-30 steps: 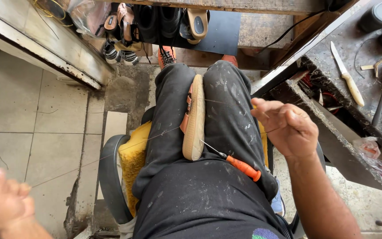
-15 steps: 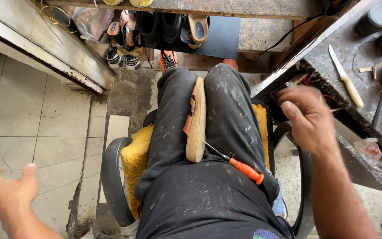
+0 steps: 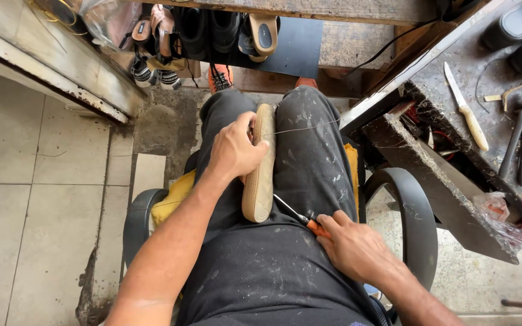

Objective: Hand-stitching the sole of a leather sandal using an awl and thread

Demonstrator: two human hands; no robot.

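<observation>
A tan shoe sole [image 3: 261, 175] stands on edge between my thighs, in dark paint-flecked trousers. My left hand [image 3: 235, 148] clasps the sole's upper left side. A thin thread [image 3: 300, 128] runs from the sole's top end to the right across my right thigh. My right hand [image 3: 351, 249] rests on my right thigh, its fingers closing on the orange handle of an awl [image 3: 302, 218] whose metal shaft points at the sole's lower end.
I sit in a chair with black armrests [image 3: 407, 208] and a yellow cushion [image 3: 173, 196]. A dusty workbench [image 3: 484, 78] at the right carries a pale-handled knife [image 3: 466, 108], pliers [image 3: 518, 136] and dark shoes. More shoes [image 3: 197, 30] sit under a shelf ahead. Tiled floor [image 3: 37, 193] lies left.
Both hands were spread wide to the sides, drawing the thread out. Now the left hand has come in onto the sole and the right hand has dropped onto the awl handle.
</observation>
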